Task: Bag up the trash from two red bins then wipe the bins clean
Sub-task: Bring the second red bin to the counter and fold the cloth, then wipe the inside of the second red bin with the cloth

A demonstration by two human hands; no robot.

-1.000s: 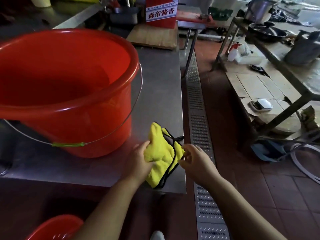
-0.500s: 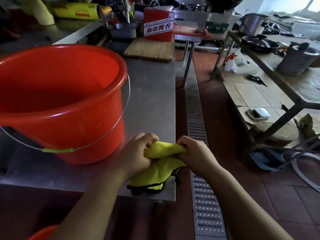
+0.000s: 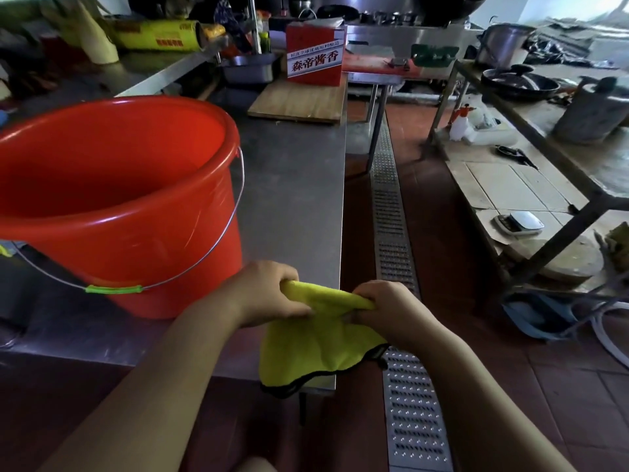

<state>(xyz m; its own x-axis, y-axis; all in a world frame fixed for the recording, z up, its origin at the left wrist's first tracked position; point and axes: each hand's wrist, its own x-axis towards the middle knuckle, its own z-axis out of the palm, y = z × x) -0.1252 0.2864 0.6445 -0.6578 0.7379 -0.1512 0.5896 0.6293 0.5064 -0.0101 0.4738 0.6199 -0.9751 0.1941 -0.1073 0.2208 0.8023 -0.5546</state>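
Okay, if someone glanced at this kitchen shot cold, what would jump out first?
The big red bucket standing on the steel counter at left. Next, the yellow cloth stretched between the left hand and right hand at the counter's near corner.

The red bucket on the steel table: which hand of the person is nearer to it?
Left. The left hand grips the yellow cloth just beside the red bucket's lower wall. The right hand holds the cloth's other end, out past the table edge.

floor [image 3: 561,403]: red tile | drain grate [image 3: 401,301] | steel counter [image 3: 292,185]
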